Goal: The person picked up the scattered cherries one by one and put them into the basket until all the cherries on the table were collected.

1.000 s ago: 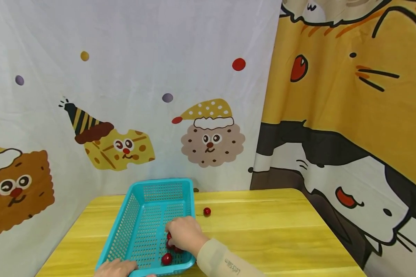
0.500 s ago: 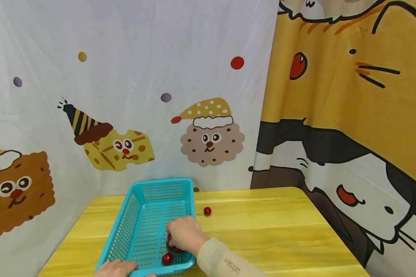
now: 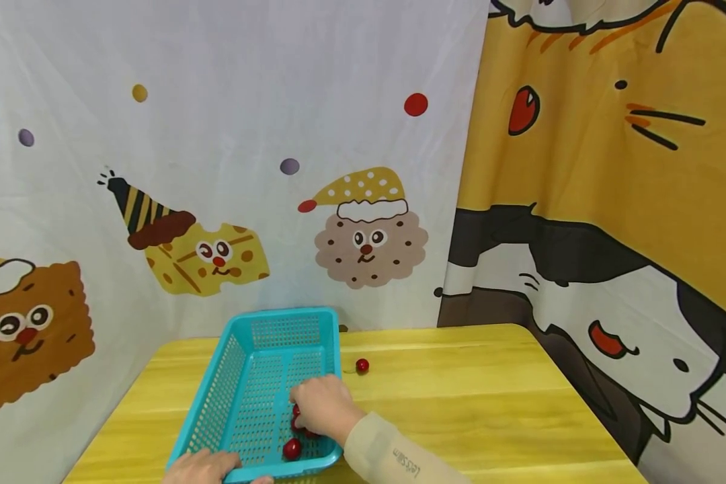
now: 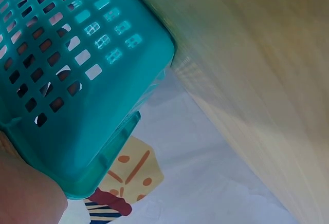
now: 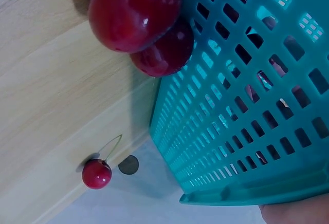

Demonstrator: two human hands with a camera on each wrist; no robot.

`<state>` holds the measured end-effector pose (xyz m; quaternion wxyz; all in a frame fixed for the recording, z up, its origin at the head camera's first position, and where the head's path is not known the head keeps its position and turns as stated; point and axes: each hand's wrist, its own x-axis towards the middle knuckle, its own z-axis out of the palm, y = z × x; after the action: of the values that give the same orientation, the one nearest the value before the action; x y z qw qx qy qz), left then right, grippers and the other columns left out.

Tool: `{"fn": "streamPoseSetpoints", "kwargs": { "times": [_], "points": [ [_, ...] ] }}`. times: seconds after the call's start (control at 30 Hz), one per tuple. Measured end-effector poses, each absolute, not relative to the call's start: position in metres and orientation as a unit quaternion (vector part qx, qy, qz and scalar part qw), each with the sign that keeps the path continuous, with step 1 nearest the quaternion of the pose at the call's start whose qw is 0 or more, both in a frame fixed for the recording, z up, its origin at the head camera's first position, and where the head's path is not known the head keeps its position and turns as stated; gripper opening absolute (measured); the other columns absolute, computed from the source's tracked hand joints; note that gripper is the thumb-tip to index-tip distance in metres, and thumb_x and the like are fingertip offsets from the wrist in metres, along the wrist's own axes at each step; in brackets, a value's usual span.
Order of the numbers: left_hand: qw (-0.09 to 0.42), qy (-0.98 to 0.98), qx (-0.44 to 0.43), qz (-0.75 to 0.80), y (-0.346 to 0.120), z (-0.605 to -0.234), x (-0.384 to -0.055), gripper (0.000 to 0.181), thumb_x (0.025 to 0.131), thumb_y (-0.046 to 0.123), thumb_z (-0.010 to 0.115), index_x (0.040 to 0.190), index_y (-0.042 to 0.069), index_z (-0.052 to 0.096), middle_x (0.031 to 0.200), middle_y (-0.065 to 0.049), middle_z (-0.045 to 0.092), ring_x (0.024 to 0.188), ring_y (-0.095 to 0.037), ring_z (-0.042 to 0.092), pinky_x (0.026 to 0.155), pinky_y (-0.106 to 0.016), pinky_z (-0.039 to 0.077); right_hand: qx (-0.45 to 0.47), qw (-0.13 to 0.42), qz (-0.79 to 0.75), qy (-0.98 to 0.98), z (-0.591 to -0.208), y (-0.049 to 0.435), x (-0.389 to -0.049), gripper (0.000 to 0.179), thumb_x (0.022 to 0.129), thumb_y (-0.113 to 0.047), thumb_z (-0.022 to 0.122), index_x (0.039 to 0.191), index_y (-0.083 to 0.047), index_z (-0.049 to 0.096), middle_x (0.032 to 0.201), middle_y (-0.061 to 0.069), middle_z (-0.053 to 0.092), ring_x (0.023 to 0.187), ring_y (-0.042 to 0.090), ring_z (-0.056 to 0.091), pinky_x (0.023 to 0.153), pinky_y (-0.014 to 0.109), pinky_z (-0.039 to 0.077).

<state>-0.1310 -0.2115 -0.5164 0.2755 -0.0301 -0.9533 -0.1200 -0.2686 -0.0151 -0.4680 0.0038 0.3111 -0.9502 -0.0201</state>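
A turquoise perforated basket (image 3: pixel 254 396) stands on the table. My left hand (image 3: pixel 202 466) grips its near left corner, fingers over the rim; part of that hand (image 4: pixel 31 193) shows at the rim in the left wrist view. My right hand (image 3: pixel 325 405) reaches across the right rim, fingers bent down over several dark red cherries (image 3: pixel 295 423). Its fingertips are hidden, so I cannot tell whether it pinches a cherry. Another cherry (image 3: pixel 292 449) lies nearer in the basket. Close in the right wrist view, two cherries (image 5: pixel 134 12) show beside the basket's outer wall.
A single stemmed cherry (image 3: pixel 361 366) lies on the yellow wood-grain table (image 3: pixel 460 396), right of the basket near the back edge. A patterned curtain (image 3: pixel 363 101) hangs directly behind the table. My right sleeve (image 3: pixel 399 454) covers part of the near right side.
Both hands, the basket and the cherries keep their places. Only the head view shifts slightly.
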Motion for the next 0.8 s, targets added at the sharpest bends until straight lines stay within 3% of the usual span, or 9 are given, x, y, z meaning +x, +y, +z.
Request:
{"fn": "streamPoseSetpoints", "kwargs": {
  "times": [0.17,0.47,0.8],
  "points": [
    [0.277,-0.953,-0.05,-0.116,-0.2143,-0.5198,-0.131,0.056,0.066,0.082,0.084,0.058,0.041,0.048,0.054,0.024,0.036,0.051,0.005,0.03,0.053,-0.021,0.029,0.315,0.006,-0.021,-0.949,-0.4704,-0.0146,-0.266,0.037,0.087,-0.051,0.087,0.121,-0.04,0.077,0.112,-0.02,0.078,0.094,0.001,0.068,0.082,0.026,0.054],
    [0.239,-0.964,-0.019,-0.117,-0.2113,-0.5148,-0.1311,0.06,0.069,0.088,0.077,0.058,0.038,0.045,0.053,0.017,0.034,0.051,-0.001,0.032,0.055,-0.023,0.029,0.314,0.019,-0.036,-0.949,-0.4688,-0.0148,-0.2662,0.039,0.089,-0.054,0.085,0.124,-0.041,0.076,0.126,-0.019,0.075,0.114,0.003,0.07,0.092,0.029,0.056],
    [0.248,-0.961,-0.027,-0.116,-0.2116,-0.5139,-0.1313,0.058,0.069,0.088,0.078,0.059,0.04,0.047,0.054,0.019,0.035,0.052,0.0,0.032,0.055,-0.023,0.03,0.309,0.018,-0.034,-0.95,-0.4677,-0.0156,-0.2667,0.037,0.089,-0.055,0.084,0.123,-0.042,0.076,0.125,-0.02,0.075,0.109,0.003,0.071,0.089,0.029,0.056]
  ]
}}
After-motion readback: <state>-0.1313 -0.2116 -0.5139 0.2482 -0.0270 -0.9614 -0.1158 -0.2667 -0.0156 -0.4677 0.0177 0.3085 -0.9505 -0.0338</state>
